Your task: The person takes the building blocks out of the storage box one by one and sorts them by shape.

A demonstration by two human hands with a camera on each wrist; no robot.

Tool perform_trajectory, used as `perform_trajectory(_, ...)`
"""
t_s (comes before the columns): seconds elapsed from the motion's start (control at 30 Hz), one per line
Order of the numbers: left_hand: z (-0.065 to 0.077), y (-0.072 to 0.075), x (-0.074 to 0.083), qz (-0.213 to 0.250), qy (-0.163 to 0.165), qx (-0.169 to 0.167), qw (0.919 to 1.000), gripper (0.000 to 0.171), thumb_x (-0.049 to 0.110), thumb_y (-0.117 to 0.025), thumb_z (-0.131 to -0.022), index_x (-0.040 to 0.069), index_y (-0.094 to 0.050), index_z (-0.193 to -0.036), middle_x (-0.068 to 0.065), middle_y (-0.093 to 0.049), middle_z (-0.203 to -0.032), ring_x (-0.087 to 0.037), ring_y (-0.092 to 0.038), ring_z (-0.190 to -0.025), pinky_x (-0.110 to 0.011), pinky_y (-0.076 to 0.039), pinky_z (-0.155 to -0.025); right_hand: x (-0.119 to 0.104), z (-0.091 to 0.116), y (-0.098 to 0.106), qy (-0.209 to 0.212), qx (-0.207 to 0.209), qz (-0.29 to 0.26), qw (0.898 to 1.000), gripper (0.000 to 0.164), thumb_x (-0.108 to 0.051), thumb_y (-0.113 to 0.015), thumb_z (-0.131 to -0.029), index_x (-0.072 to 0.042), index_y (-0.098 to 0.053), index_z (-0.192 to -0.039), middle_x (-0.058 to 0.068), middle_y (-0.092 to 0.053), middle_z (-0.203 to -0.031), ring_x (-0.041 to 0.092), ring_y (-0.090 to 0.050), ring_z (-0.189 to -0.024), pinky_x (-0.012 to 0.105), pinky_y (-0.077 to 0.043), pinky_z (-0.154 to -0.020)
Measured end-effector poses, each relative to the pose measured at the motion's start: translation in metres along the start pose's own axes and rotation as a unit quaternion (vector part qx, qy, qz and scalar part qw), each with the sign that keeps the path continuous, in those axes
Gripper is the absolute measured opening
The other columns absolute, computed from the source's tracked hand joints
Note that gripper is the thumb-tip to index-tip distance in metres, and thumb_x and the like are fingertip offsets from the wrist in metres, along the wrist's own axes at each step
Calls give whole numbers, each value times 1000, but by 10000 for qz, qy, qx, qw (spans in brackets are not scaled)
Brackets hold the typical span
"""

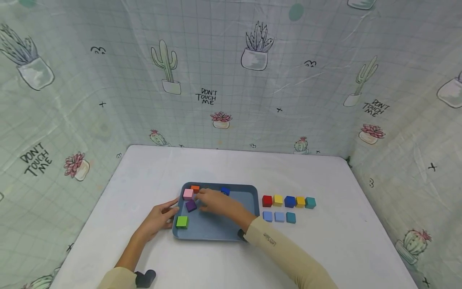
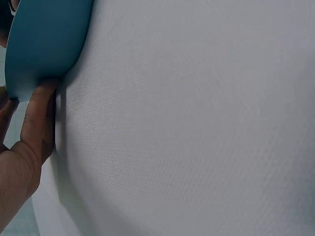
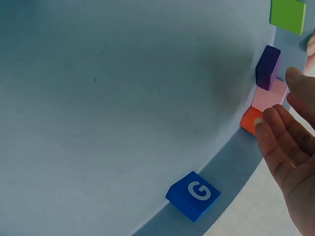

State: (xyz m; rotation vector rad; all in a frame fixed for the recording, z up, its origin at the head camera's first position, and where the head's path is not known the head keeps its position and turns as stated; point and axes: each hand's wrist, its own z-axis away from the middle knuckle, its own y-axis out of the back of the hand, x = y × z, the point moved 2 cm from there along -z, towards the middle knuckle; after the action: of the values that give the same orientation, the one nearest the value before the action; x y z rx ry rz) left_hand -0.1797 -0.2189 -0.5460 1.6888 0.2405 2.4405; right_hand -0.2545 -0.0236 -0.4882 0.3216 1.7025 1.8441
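My left hand holds the left edge of a blue-grey tray. In the left wrist view a finger presses against the tray's outer wall. Over the tray's far left part reaches my right hand, its thumb and fingertips apart with nothing gripped. Near those fingertips are a pink block, a purple block and an orange block, partly covered by a finger. A lime green block sits at the near left. By the far wall lies a blue block bearing a white G.
Right of the tray, a back row holds red, yellow, dark blue, amber and teal blocks. In front lie light blue blocks and another teal block. A patterned cloth hangs around the white table.
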Motion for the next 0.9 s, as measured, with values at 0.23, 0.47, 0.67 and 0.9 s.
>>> perform_trajectory(0.23,1,1,0,82,3,-34,10000,55,28,-58,-95,11,-40,-144,-17,-56,-113,-21,-57,-85,-34,-55,-71,-2,-3,-7,203,27,225,9995,39,-24,-70,-86,-12,-60,-122,2,-57,-121,9,-55,-105,17,-44,-88)
perform_trajectory(0.47,2,1,0,131,-17,-73,9999,55,28,-58,-95,11,-39,-144,-17,-56,-113,-21,-57,-86,-34,-55,-72,-3,-5,-9,257,28,452,9986,45,-28,-70,-87,-13,-57,-128,3,-58,-121,10,-57,-105,19,-45,-87)
perform_trajectory(0.67,2,1,-1,161,-8,-52,9999,56,28,-58,-94,11,-40,-144,-18,-56,-114,-21,-58,-85,-34,-55,-72,-5,-9,-12,377,-16,732,9966,44,-29,-69,-87,-13,-58,-126,3,-57,-123,10,-56,-106,19,-44,-89)
perform_trajectory(0.9,2,1,1,153,10,-46,9999,55,27,-58,-94,11,-40,-144,-18,-55,-114,-21,-57,-86,-33,-55,-72,-5,-13,-11,309,-28,569,9979,44,-29,-71,-85,-11,-59,-123,3,-58,-120,9,-57,-102,17,-45,-86)
